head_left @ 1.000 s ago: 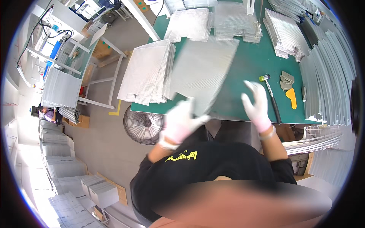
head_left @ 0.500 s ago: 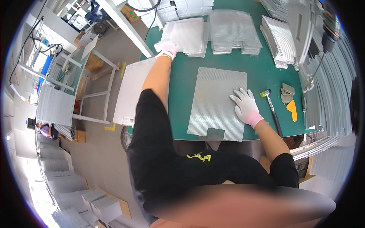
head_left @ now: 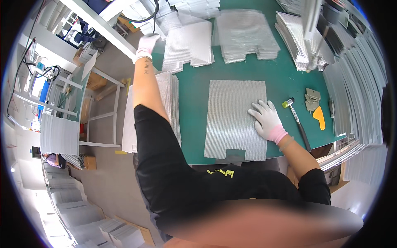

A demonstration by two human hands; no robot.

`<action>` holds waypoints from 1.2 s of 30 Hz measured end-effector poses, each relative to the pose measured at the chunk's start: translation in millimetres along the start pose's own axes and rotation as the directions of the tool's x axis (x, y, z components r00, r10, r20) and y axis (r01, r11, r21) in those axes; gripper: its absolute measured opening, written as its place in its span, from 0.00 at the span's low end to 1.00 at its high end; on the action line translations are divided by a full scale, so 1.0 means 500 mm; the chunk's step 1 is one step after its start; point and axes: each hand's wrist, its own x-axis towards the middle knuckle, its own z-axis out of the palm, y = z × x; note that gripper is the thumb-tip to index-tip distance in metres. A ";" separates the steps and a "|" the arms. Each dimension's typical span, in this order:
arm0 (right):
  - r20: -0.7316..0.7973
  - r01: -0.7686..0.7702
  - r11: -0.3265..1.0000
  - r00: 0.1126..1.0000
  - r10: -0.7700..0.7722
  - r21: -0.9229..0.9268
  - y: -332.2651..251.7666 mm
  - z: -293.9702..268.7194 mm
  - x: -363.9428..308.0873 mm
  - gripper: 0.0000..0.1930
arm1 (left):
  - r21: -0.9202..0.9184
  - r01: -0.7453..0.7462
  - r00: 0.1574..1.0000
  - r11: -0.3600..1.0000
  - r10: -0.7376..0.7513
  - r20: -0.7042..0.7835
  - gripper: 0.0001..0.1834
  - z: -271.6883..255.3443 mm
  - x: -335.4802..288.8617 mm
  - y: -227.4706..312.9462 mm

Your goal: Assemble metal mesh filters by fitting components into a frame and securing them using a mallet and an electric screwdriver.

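Observation:
A silvery, fine-textured sheet (head_left: 229, 120) with a rectangular notch in its near edge lies on the green work table (head_left: 194, 136) in front of me. My right hand (head_left: 268, 120), in a white glove with a pink cuff, rests flat on the sheet's right side, fingers spread. Gloved alike, my left hand (head_left: 147, 44) is stretched far out to the left, beside a white frame post (head_left: 103, 29). Its fingers are too unclear to show whether they hold anything. Just right of it lies a stack of whitish notched sheets (head_left: 188, 43).
Farther back are a stack of clear sheets (head_left: 246, 35) and a silvery stack (head_left: 302, 41). A mallet (head_left: 297, 120), small grey plates (head_left: 312, 99) and a yellow scraper (head_left: 319, 118) lie to the right. White sheets (head_left: 151, 103) are piled under my left arm. Upright panels (head_left: 359, 95) line the right side.
My left hand has moved left and away from the whitish stack toward the post. My right hand stays flat on the silvery sheet. The view has shifted slightly.

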 end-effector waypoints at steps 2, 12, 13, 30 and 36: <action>0.000 -0.005 1.000 1.000 0.005 0.007 0.001 0.004 -0.004 0.25 | 0.027 -0.120 0.989 0.992 0.122 -0.089 0.16 -0.018 -0.033 0.060; 0.019 0.095 0.995 0.995 -0.095 0.005 0.027 0.007 0.002 0.25 | -0.408 -0.130 0.990 0.904 0.099 -0.096 0.15 -0.139 -0.387 0.262; 0.029 0.105 0.994 0.994 -0.105 0.012 0.039 0.013 0.014 0.25 | -0.436 -0.125 0.990 0.891 0.087 -0.106 0.14 -0.137 -0.452 0.273; -0.175 -0.310 0.800 0.875 0.452 0.514 -0.083 -0.044 -0.130 0.44 | 0.172 0.086 0.994 0.981 -0.074 -0.078 0.24 0.238 -0.934 0.164; -0.163 -0.351 0.811 0.868 0.470 0.468 -0.078 0.000 -0.134 0.43 | 0.269 0.102 0.995 0.958 -0.103 -0.008 0.27 0.266 -0.936 0.122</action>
